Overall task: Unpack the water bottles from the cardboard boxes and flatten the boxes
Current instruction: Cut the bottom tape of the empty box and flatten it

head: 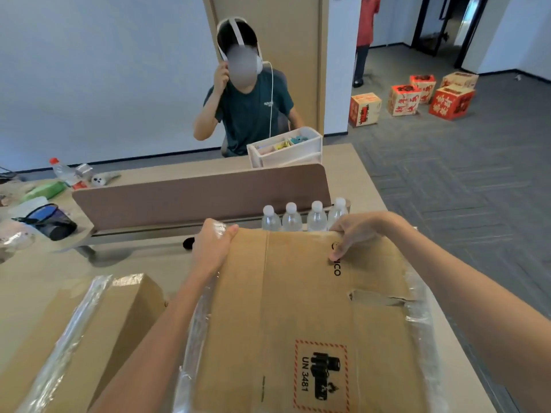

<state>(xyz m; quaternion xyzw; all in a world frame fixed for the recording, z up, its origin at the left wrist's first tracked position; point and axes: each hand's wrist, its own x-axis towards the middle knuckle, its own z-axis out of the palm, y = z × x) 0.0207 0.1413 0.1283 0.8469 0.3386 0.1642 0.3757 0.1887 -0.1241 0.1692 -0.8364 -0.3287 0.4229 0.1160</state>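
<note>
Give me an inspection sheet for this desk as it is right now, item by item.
Surface: light wooden desk, with a brown divider panel across it.
Job's things: cardboard box with clear tape along its edges; four water bottles upright in a row behind it; second box, taped, at left.
Clutter: red-capped bottle, green pack, dark pouch and plush toy at far left; white organiser beyond the divider.
Grippers: left hand grips the cardboard box's far left corner; right hand grips its far edge.
Cables: white cable hanging from the seated person's headset.
Surroundings: seated person opposite; red printed boxes on the grey floor.
</note>
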